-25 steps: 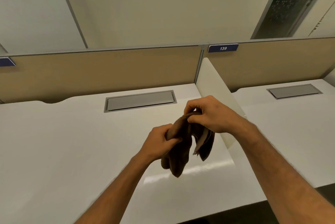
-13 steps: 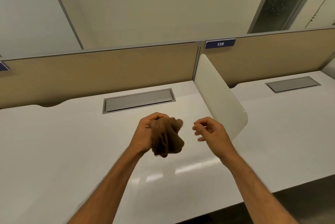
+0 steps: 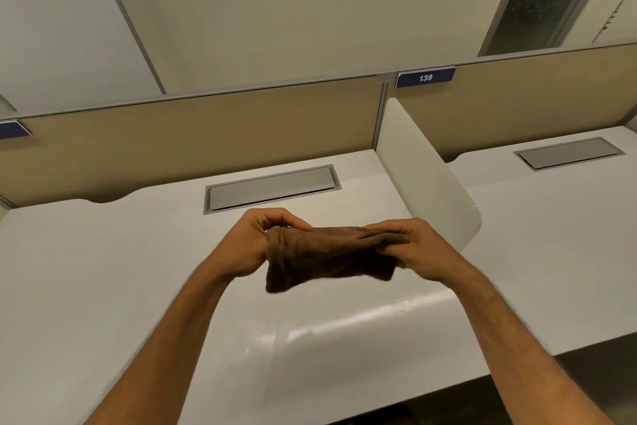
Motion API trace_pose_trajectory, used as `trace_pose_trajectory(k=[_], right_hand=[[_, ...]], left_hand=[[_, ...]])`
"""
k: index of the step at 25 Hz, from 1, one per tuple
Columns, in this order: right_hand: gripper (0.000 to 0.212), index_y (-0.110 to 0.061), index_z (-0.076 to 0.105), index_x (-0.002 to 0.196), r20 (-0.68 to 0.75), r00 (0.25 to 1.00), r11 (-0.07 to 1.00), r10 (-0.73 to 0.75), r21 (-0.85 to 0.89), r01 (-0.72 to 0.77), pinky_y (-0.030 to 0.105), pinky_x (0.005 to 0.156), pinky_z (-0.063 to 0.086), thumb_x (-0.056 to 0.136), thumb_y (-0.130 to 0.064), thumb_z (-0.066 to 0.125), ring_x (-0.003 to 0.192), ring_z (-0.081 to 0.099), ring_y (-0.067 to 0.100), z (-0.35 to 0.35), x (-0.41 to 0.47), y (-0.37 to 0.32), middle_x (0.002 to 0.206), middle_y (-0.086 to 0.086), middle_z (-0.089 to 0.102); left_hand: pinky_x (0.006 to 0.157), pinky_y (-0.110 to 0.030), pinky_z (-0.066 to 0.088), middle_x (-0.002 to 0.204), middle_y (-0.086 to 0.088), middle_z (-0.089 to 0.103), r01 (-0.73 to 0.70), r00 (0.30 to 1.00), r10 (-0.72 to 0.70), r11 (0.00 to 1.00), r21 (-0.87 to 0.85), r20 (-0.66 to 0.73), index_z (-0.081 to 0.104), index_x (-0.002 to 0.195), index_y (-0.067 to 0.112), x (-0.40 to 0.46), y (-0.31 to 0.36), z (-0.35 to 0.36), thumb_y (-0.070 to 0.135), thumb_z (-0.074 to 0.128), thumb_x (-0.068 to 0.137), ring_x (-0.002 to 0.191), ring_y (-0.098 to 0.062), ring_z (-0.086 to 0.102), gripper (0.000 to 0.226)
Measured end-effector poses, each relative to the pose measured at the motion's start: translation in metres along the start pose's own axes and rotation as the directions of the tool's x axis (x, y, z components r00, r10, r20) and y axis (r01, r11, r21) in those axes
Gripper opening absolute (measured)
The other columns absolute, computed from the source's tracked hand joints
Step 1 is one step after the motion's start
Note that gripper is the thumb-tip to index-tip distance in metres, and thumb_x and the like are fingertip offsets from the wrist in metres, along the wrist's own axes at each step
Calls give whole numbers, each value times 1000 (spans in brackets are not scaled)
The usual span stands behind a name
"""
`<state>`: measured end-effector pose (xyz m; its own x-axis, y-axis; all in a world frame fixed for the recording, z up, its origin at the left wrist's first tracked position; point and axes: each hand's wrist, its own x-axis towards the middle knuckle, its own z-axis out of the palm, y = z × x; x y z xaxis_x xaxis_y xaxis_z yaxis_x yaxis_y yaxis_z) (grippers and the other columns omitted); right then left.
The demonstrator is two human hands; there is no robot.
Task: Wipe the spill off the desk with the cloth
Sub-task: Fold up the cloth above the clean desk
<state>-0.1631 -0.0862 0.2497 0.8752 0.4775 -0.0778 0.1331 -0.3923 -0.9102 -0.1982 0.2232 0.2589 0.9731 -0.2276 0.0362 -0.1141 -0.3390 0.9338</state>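
I hold the brown cloth (image 3: pixel 327 257) up in the air, stretched between my hands, above the table (image 3: pixel 103 287). My left hand (image 3: pixel 253 245) pinches one bunched end and my right hand (image 3: pixel 418 245) pinches the other. The cloth is not touching the table, so I think no wiping is happening now. I cannot see the spill clearly; there is only a shiny streak (image 3: pixel 362 324) just under my hands. Past my hands is a grey cover (image 3: pixel 270 187). A white divider (image 3: pixel 427 176) stands beside my right hand and could block wide swipes.
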Motion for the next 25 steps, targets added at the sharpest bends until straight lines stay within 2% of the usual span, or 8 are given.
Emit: trace_pose_trajectory(k=[6,9,11,14,17,19,22,25], right_hand=[[39,-28,78,106,-83,996,998,-32,47,36,16,78,56,96,4,57,98,71,9,-16,-8,-4,100,-7,77],[42,-32,76,98,-121,993,994,7,109,6,14,72,55,98,3,53,93,70,6,-10,-16,-2,96,-8,75],[40,-31,74,100,-173,985,986,5,166,25,12,66,53,100,1,51,88,69,1,-9,-17,-2,94,-11,74],[32,-25,73,101,-203,977,948,66,317,2,17,63,53,103,-5,49,84,68,2,-3,-11,1,93,-8,74],[21,-25,72,104,-247,946,932,209,342,-117,32,82,56,103,-16,53,103,67,21,10,-4,11,104,-2,74],[17,-28,72,102,-314,913,943,259,286,-169,36,86,57,100,-19,58,103,67,19,21,-3,17,104,-5,74],[18,-34,70,99,-407,889,974,210,171,-152,22,80,55,96,-18,61,94,67,3,50,-5,17,99,-15,72],[25,-41,66,109,-355,918,975,178,189,-116,9,72,52,93,-22,65,94,64,-8,75,-7,17,101,-24,69]], left_hand=[[98,-41,59,105,-7,79,-22,989,26,999,-33,144,80,99,22,-4,7,-11,0,75,92,105,-29,74,23],[81,-41,64,91,-2,78,-20,996,25,998,65,-82,77,93,19,-2,6,-3,-4,70,94,88,-29,74,24],[71,-29,62,84,3,75,-7,976,27,996,94,-217,70,91,21,3,3,1,-2,66,96,77,-19,71,24],[63,-23,53,71,5,67,151,967,-121,981,124,-225,61,84,18,12,-5,9,3,61,98,65,-8,61,21],[62,-31,46,67,0,57,364,922,-328,915,172,-205,53,73,16,17,-16,30,11,58,96,64,-15,51,24],[64,-34,46,69,-3,55,457,877,-425,882,113,-225,53,72,15,18,-21,45,14,58,95,66,-19,50,23],[68,-43,57,72,-6,59,480,843,-458,877,8,-282,52,72,16,20,-15,72,14,64,91,68,-23,58,22],[75,-45,64,83,-3,67,437,867,-424,900,-12,-261,57,82,17,23,-3,99,16,72,87,78,-25,69,16]])
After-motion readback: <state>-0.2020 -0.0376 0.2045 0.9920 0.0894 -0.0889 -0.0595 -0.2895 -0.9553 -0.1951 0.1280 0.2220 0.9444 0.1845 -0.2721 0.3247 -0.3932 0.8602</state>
